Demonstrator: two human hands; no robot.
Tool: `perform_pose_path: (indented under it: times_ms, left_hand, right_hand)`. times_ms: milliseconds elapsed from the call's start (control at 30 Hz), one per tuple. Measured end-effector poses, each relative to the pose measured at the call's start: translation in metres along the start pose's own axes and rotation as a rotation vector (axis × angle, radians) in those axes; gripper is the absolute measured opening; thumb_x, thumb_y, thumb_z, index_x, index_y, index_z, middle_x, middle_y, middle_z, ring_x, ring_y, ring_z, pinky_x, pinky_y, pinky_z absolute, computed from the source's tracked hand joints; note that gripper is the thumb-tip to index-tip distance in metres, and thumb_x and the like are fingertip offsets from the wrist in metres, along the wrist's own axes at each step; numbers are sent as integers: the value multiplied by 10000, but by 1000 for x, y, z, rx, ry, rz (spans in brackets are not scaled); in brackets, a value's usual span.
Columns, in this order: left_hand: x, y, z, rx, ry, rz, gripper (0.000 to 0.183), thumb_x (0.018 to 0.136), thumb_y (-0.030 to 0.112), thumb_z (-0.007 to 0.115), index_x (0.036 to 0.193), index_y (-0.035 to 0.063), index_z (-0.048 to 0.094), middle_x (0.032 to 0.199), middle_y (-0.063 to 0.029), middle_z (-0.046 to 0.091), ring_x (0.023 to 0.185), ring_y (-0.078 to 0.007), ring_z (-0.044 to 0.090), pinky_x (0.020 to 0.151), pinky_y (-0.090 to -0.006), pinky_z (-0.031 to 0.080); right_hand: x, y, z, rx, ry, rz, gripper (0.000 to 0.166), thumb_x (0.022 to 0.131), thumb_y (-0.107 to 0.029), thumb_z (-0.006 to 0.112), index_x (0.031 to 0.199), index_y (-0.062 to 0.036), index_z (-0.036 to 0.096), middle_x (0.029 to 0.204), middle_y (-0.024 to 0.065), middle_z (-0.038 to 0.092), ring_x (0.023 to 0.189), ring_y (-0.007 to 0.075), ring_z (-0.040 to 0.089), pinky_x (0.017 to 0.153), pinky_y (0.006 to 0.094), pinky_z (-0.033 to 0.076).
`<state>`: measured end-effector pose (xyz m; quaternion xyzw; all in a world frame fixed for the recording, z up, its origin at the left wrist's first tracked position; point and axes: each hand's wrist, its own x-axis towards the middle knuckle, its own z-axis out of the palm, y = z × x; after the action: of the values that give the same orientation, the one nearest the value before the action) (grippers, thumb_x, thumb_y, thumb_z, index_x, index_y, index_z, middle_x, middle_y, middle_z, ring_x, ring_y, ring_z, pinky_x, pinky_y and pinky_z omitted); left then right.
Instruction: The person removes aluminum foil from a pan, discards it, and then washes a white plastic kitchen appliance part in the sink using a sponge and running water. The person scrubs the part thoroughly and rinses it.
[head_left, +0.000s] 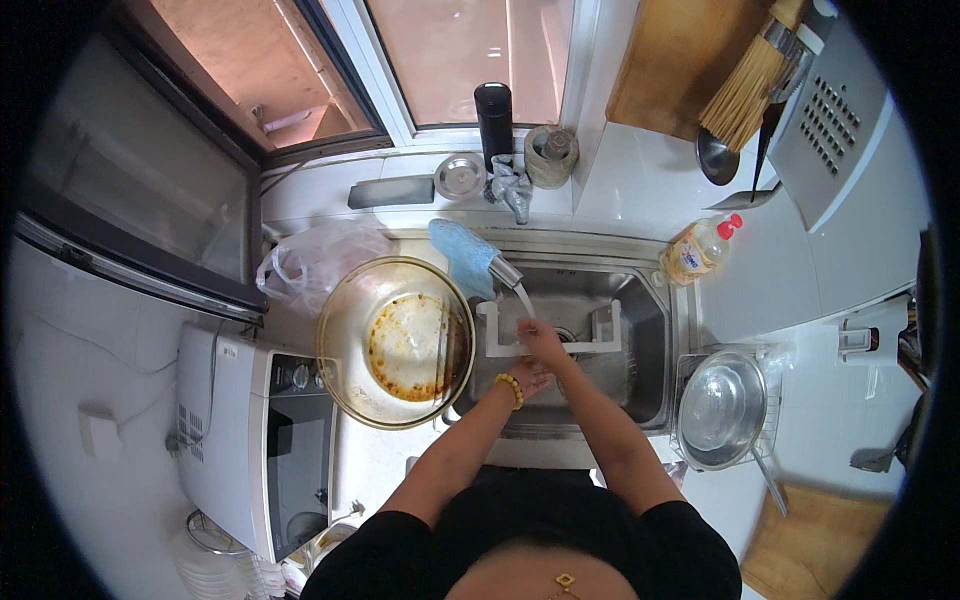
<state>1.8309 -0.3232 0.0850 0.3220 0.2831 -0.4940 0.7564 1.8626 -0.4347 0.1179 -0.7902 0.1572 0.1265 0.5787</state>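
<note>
Water runs from the metal faucet (506, 271), which has a light blue cloth (463, 251) draped over it, into the stainless steel sink (645, 375). My right hand (540, 341) is just below the stream, over a white plastic rack (555, 348) lying across the sink. Beside and partly beneath it is my left hand (529, 375), with a yellow bead bracelet at the wrist. Neither hand shows an object in it. The fingers overlap and are small, so contact between the hands is unclear. A large round pan or lid (409, 341) with brown residue rests left of the sink.
A microwave (247, 442) and a plastic bag (322, 259) are at left. The sill holds a black bottle (493, 120) and a stone mortar (551, 161). A dish soap bottle (694, 251) stands at the sink's back right corner, and a metal strainer or bowl (721, 409) sits on a wire rack.
</note>
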Motion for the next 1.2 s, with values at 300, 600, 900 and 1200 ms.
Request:
perform_pose_path:
  times_ms: [300,600,900,1200]
  left_hand:
    - [-3,32,21,56,119,364,228,965,235,443,1044,43,539,1015,-47,613,876,-141,566,787,-301,477]
    - [10,76,44,-590,-293,434,300,999,313,366,1063,94,560,1043,-70,590,968,-207,569,846,-359,483]
    - [-3,41,3,-420,-50,252,219,965,223,476,1009,11,510,1028,-116,544,961,-247,549,873,-373,497]
    - [-25,23,10,-99,-9,181,170,938,188,503,1046,59,519,1021,-97,596,961,-222,582,869,-356,485]
  right_hand:
    - [31,-19,0,1092,-119,275,276,892,-12,513,1163,38,503,1058,132,588,972,214,602,798,311,526]
    - [43,-59,-22,474,-290,-101,248,828,37,593,1075,16,584,940,64,620,843,206,620,760,317,516]
    - [98,-69,11,1158,-510,46,172,859,-74,548,1001,10,595,967,107,634,890,261,613,807,390,508]
    - [122,-52,10,1627,-380,435,240,898,-185,486,1072,-38,560,1010,126,621,968,277,597,861,456,494]
